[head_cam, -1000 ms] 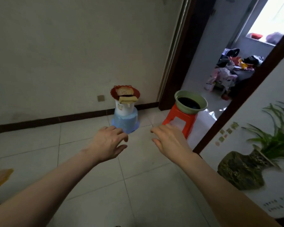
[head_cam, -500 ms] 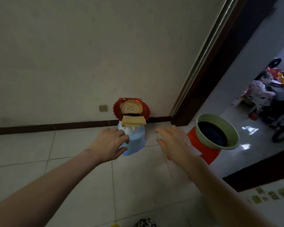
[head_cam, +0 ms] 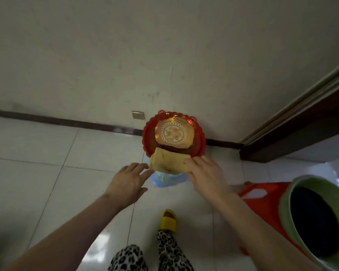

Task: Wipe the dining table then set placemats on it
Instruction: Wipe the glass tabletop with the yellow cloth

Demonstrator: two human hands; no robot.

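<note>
— Against the far wall, what has changed?
— Both hands have closed in on the red tray [head_cam: 201, 141]. The right hand [head_cam: 205, 173] now lays its fingers on the folded yellow cloth [head_cam: 167, 163] at the tray's near edge; whether it pinches yet, I cannot tell. The left hand [head_cam: 128, 178] is spread, just left of the cloth.
— So wiping hasn't begun?
— Likely fetching the cloth first.
— And the containers?
— A round lace placemat [head_cam: 173, 133] lies in the tray. The green basin [head_cam: 319, 222] at right looks dark inside.
</note>
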